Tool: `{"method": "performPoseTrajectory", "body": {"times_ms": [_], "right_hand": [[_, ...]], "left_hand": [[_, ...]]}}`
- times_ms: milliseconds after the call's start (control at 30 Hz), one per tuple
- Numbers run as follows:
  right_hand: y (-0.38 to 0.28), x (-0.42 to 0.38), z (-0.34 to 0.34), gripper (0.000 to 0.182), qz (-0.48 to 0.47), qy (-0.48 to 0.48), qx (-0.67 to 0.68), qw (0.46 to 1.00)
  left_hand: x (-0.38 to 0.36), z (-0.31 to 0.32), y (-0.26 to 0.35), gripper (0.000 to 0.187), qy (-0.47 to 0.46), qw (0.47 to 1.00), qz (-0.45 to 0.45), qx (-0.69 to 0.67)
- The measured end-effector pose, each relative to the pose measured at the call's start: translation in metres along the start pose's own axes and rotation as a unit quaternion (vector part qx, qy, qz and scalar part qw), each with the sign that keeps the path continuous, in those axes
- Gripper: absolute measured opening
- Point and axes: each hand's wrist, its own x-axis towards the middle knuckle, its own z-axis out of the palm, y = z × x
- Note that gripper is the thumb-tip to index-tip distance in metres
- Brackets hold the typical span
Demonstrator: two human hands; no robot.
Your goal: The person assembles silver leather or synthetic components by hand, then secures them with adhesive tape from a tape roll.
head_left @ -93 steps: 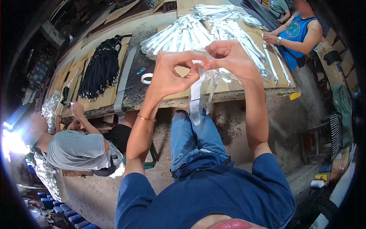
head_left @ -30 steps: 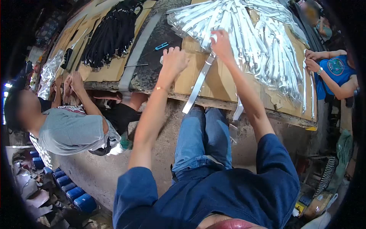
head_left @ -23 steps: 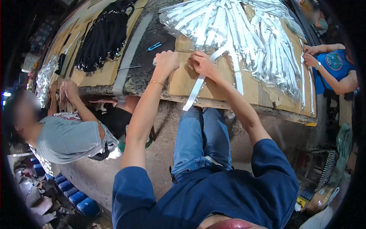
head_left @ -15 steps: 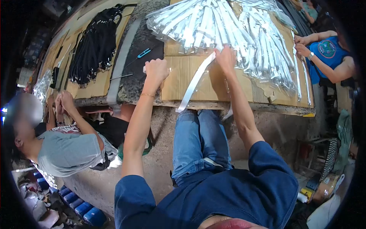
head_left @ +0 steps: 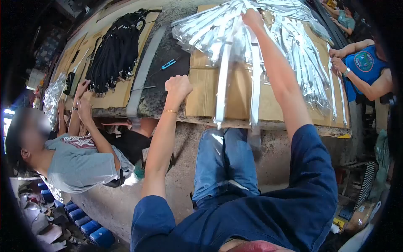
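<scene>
My right hand (head_left: pixel 252 19) reaches far across the cardboard, its fingers closed at the upper part of a white strap (head_left: pixel 223 80) in clear plastic. Two lengths of strap run down from near that hand toward the table's front edge. Beneath and around it fans a pile of similar plastic-wrapped white straps (head_left: pixel 201 33). To the left, my left hand (head_left: pixel 179 89) is closed in a fist above the dark table surface, beside the cardboard's left edge. Whatever the fist may contain is hidden. A small blue-handled tool (head_left: pixel 168 64) lies just beyond it.
A bundle of black straps (head_left: pixel 113 54) lies on cardboard at the left. One person in a grey shirt (head_left: pixel 82 161) sits at the left; another in a blue top (head_left: pixel 364 63) handles white straps at the right. Blue cylinders (head_left: pixel 100 237) stand on the floor.
My right hand has moved forward, bringing the white strap's lengths up onto the cardboard and straighter. My left fist has stayed closed and shifted slightly toward me in the view.
</scene>
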Motion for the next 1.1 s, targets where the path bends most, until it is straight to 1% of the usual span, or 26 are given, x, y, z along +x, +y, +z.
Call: {"method": "performPoseTrajectory", "body": {"times_ms": [33,100,133,167,200,233,300,333,400,433,467,500,533,567,633,667,700,733,767,800,833,900,967,1033,1067,1100], "right_hand": [[-0.004,-0.005,0.007,0.032,0.000,0.040,-0.050,0.998],[-0.028,-0.036,0.013,0.034,-0.154,0.011,-0.015,0.988],[-0.044,-0.079,0.011,0.033,-0.196,-0.095,0.082,0.973],[-0.058,-0.120,0.016,0.033,-0.285,-0.197,0.157,0.925],[-0.072,-0.161,0.018,0.034,-0.347,-0.318,0.235,0.850],[-0.076,-0.195,0.028,0.037,-0.406,-0.338,0.183,0.829],[-0.085,-0.236,0.029,0.030,-0.383,-0.356,0.119,0.844],[-0.083,-0.239,0.029,0.030,-0.386,-0.356,0.121,0.842],[-0.082,-0.246,0.025,0.020,-0.361,-0.304,0.217,0.854],[-0.080,-0.255,0.025,0.020,-0.358,-0.316,0.221,0.850],[-0.081,-0.260,0.003,0.017,-0.304,-0.369,0.256,0.840],[-0.080,-0.266,-0.023,0.015,-0.242,-0.424,0.286,0.825],[-0.080,-0.284,-0.061,0.017,-0.206,-0.433,0.318,0.818],[-0.073,-0.308,-0.090,0.018,-0.188,-0.453,0.307,0.815],[-0.048,-0.366,-0.123,0.020,-0.183,-0.475,0.307,0.804],[-0.032,-0.406,-0.127,0.021,-0.212,-0.447,0.283,0.822],[-0.020,-0.437,-0.140,0.022,-0.147,-0.505,0.272,0.806],[0.001,-0.474,-0.135,0.019,-0.089,-0.538,0.292,0.786],[0.004,-0.491,-0.135,0.019,-0.082,-0.543,0.292,0.783],[0.007,-0.505,-0.138,0.017,-0.011,-0.544,0.292,0.786],[0.011,-0.517,-0.139,0.016,0.059,-0.540,0.288,0.789],[0.026,-0.531,-0.118,0.018,0.087,-0.478,0.323,0.812],[0.039,-0.523,-0.101,0.019,0.151,-0.458,0.359,0.799],[0.047,-0.512,-0.087,0.018,0.212,-0.443,0.398,0.775],[0.047,-0.502,-0.087,0.020,0.183,-0.437,0.372,0.798],[0.047,-0.495,-0.087,0.020,0.184,-0.433,0.373,0.800]], "left_hand": [[-0.005,0.001,-0.002,0.022,-0.004,1.000,-0.003,0.003],[-0.005,-0.002,-0.003,0.025,-0.042,0.999,0.025,0.001],[-0.002,0.006,-0.004,0.026,-0.028,0.999,0.033,-0.005],[-0.003,0.008,-0.004,0.026,-0.030,0.999,0.031,-0.006],[-0.003,0.009,-0.002,0.027,-0.011,0.999,0.026,-0.014],[-0.006,0.012,-0.002,0.027,0.003,0.999,0.023,-0.022],[-0.009,0.017,-0.005,0.028,-0.006,0.999,0.017,-0.026],[-0.011,0.016,-0.007,0.028,0.000,0.999,0.011,-0.035],[-0.024,0.006,-0.015,0.028,0.002,0.999,-0.002,-0.042],[-0.036,0.005,-0.021,0.029,0.027,0.998,0.015,-0.049],[-0.052,-0.001,-0.022,0.029,0.047,0.997,0.033,-0.058],[-0.078,-0.019,-0.017,0.031,0.044,0.995,0.031,-0.081],[-0.109,-0.023,-0.015,0.033,0.043,0.993,0.055,-0.092],[-0.135,-0.024,-0.011,0.035,0.051,0.990,0.081,-0.104],[-0.200,-0.021,0.008,0.032,-0.086,0.990,0.102,-0.049],[-0.233,-0.012,0.016,0.031,-0.133,0.983,0.111,-0.069],[-0.257,0.003,0.023,0.031,-0.178,0.973,0.119,-0.085],[-0.269,0.021,0.029,0.031,-0.185,0.972,0.120,-0.086],[-0.283,0.040,0.035,0.031,-0.181,0.970,0.123,-0.106],[-0.295,0.050,0.039,0.033,-0.176,0.968,0.127,-0.127],[-0.296,0.059,0.042,0.033,-0.180,0.966,0.131,-0.129],[-0.277,0.074,0.048,0.031,-0.153,0.958,0.182,-0.161],[-0.244,0.088,0.052,0.031,-0.195,0.940,0.195,-0.200],[-0.213,0.107,0.049,0.032,-0.199,0.938,0.211,-0.191],[-0.199,0.104,0.052,0.031,-0.267,0.928,0.184,-0.184],[-0.189,0.091,0.057,0.031,-0.318,0.921,0.148,-0.171]]}}
